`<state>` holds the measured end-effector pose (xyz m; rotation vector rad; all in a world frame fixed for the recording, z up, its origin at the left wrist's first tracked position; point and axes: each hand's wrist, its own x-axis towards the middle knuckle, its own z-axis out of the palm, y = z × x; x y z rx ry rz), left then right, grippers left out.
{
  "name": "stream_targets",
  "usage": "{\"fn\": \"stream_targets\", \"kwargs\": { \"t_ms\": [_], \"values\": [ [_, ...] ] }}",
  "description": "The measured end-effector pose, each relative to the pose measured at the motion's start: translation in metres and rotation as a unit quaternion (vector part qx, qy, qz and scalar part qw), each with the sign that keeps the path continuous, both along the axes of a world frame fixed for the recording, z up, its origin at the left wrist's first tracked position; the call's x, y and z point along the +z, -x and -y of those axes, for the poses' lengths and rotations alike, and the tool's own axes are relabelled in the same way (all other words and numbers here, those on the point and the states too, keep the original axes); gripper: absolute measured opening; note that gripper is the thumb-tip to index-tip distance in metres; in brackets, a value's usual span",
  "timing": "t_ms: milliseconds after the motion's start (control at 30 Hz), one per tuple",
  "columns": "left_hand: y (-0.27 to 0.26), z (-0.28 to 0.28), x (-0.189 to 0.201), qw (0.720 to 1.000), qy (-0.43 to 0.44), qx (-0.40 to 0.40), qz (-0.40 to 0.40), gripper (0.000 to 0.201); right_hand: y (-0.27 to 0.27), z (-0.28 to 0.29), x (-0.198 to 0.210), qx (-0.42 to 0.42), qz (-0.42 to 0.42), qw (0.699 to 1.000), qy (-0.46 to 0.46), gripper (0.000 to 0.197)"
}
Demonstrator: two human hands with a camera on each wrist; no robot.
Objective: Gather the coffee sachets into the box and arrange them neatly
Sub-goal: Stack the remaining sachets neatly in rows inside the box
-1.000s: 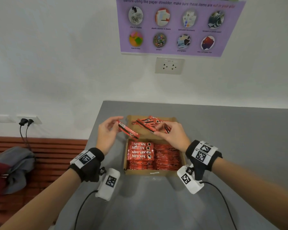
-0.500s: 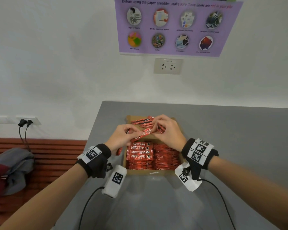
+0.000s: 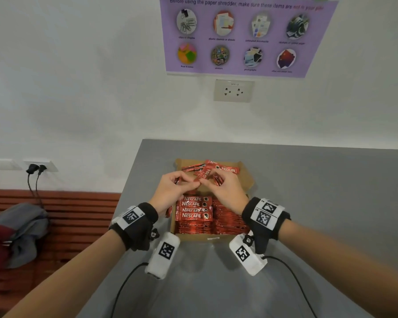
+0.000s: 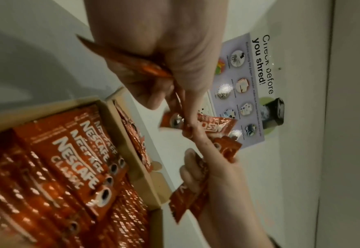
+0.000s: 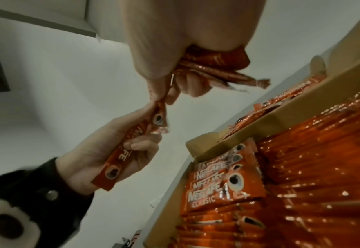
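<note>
Nearest you on the grey worktop (image 3: 285, 260) sits the cardboard box (image 3: 194, 237), its near compartment packed with rows of red coffee sachets (image 3: 194, 211). Above its middle, your left hand (image 3: 168, 193) clasps several sachets in curled fingers, and your right hand (image 3: 228, 191) grips its own bundle. Both hands' fingertips pinch one sachet (image 3: 202, 175) between them. Beyond, loose sachets (image 3: 225, 169) lie jumbled in the far compartment.
</note>
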<state>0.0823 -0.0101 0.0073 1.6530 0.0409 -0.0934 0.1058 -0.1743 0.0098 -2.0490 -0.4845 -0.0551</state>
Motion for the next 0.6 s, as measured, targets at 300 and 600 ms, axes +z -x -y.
{"fn": "stream_targets", "kwargs": {
  "t_ms": [300,600],
  "values": [
    [0.004,-0.023,0.007,0.986,-0.156,-0.063,0.016,0.012,-0.004,0.005,0.0,0.147,-0.046,0.966,0.207,0.019],
    [0.015,-0.032,-0.021,0.98,-0.17,-0.066,-0.077,0.009,0.01,0.016,-0.026,0.133,-0.155,0.962,0.18,0.007]
  ]
}}
